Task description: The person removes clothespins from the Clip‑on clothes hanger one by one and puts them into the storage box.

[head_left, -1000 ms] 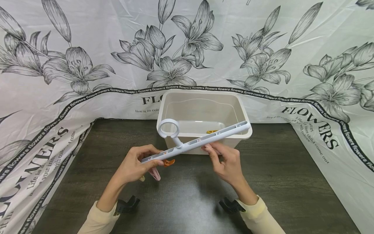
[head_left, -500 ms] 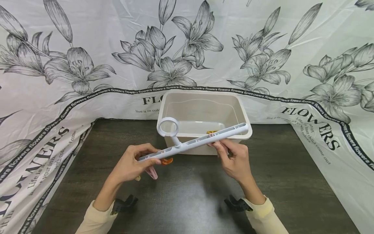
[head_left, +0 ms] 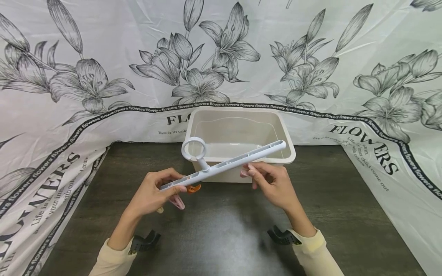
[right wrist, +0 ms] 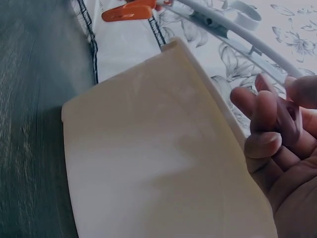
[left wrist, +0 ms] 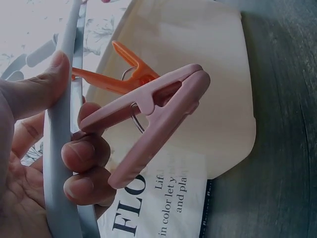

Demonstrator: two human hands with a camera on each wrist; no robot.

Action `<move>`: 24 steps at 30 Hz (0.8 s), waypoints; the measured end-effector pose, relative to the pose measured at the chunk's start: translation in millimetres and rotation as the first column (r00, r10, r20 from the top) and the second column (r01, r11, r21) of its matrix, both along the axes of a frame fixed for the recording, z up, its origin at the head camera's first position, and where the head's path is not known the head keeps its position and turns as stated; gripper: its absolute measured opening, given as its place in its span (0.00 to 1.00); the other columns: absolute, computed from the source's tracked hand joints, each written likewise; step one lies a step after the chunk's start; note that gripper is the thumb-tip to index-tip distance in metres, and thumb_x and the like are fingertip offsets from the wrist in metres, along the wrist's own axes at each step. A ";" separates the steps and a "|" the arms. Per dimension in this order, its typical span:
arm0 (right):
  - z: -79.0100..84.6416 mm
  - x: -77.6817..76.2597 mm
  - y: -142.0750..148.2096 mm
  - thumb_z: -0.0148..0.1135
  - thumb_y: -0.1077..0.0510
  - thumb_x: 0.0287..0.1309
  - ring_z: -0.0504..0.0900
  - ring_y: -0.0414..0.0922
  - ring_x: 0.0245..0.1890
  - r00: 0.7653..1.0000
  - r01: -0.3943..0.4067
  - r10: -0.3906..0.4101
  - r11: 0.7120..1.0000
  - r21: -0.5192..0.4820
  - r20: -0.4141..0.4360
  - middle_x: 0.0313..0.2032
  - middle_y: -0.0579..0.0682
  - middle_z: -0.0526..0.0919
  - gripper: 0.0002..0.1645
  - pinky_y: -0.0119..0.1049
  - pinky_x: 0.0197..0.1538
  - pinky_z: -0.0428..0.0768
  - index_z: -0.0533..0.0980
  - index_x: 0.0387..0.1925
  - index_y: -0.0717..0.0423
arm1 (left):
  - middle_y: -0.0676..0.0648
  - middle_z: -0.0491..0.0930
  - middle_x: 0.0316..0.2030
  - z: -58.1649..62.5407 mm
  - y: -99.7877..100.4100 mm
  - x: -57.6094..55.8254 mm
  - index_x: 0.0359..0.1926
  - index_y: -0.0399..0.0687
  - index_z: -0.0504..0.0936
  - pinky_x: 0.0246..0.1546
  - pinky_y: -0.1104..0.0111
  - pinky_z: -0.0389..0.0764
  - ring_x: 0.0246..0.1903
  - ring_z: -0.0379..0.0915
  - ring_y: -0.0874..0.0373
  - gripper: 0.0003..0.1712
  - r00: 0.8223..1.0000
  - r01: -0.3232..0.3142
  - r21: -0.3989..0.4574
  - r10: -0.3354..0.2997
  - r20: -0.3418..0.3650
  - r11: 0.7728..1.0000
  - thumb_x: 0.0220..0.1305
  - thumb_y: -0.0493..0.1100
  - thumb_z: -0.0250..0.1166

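Note:
A pale grey-blue plastic hanger bar (head_left: 238,161) with slots and a ring hook (head_left: 194,148) is held slanting up to the right. My left hand (head_left: 153,191) grips its lower left end between thumb and fingers. From that end hang an orange clothespin (left wrist: 136,74), a pink clothespin (left wrist: 153,116) and a small yellowish piece (head_left: 160,210), mostly hidden by the hand. My right hand (head_left: 274,186) pinches another pink clothespin (right wrist: 287,116) just below the bar's right half. Whether this clothespin touches the bar I cannot tell; fingers cover part of it.
A cream plastic tub (head_left: 290,153) stands behind the hands at the back of the dark wooden table (head_left: 221,237). The bar crosses above its front rim. A white cloth with flower drawings (head_left: 221,53) hangs around the back and sides.
The right hand first slid right along the bar, and the clothespin tip seen through a slot no longer shows. The bar shifted slightly left, hiding the yellow thing in the tub.

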State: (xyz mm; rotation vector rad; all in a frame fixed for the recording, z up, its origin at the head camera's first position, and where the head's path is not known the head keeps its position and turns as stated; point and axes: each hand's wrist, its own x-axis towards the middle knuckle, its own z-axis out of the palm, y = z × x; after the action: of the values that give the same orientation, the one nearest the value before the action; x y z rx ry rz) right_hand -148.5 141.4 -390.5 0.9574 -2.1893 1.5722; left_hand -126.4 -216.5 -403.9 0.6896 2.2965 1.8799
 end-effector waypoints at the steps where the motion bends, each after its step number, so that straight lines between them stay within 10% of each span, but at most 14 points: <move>1: 0.3 0.5 0.3 0.59 0.70 0.69 0.79 0.42 0.19 1.000 -0.009 0.009 1.000 0.001 0.027 0.37 0.52 0.92 0.13 0.29 0.20 0.76 0.85 0.49 0.59 | 0.39 0.88 0.33 0.0 0.0 0.1 0.48 0.42 0.84 0.24 0.54 0.88 0.20 0.86 0.42 0.12 1.000 0.001 0.002 -0.001 0.001 1.000 0.64 0.36 0.72; 24: 18.3 6.2 14.1 0.56 0.63 0.75 0.83 0.41 0.22 0.910 -0.197 0.182 0.980 0.002 0.372 0.33 0.57 0.91 0.12 0.36 0.20 0.76 0.82 0.50 0.64 | 0.32 0.88 0.38 -0.8 -4.8 -0.6 0.50 0.42 0.84 0.26 0.52 0.88 0.23 0.87 0.40 0.13 0.998 0.045 0.027 -0.044 -0.035 0.999 0.65 0.34 0.71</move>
State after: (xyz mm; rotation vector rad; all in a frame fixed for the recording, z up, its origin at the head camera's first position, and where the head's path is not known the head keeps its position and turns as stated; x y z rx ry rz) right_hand -142.3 155.5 -372.2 0.9761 -2.4452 1.9437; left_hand -127.0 -221.4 -404.7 0.7755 2.2602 1.8984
